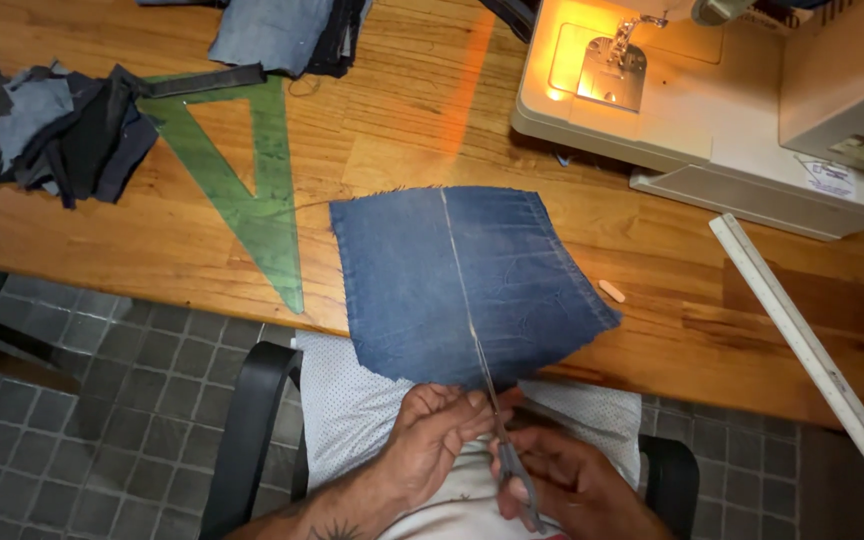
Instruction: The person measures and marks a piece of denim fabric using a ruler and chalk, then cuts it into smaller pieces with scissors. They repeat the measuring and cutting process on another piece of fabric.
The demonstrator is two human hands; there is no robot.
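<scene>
**One head-worn view, looking steeply down over the table edge**

There is a single camera, worn on the person's head, so no second view overlaps with it. It looks almost straight down, tipped slightly forward across the wooden table (432, 120), whose near edge runs slantwise from the left side down toward the lower right. The hands (497, 450) sit close below the lens at the bottom centre, large in the frame. The denim piece (462, 285) fills the middle at near range. The far reach ends at the sewing machine (712, 100) in the upper right, partly cut off. The tiled floor (92, 420) shows at lower left, beyond the table edge.
</scene>
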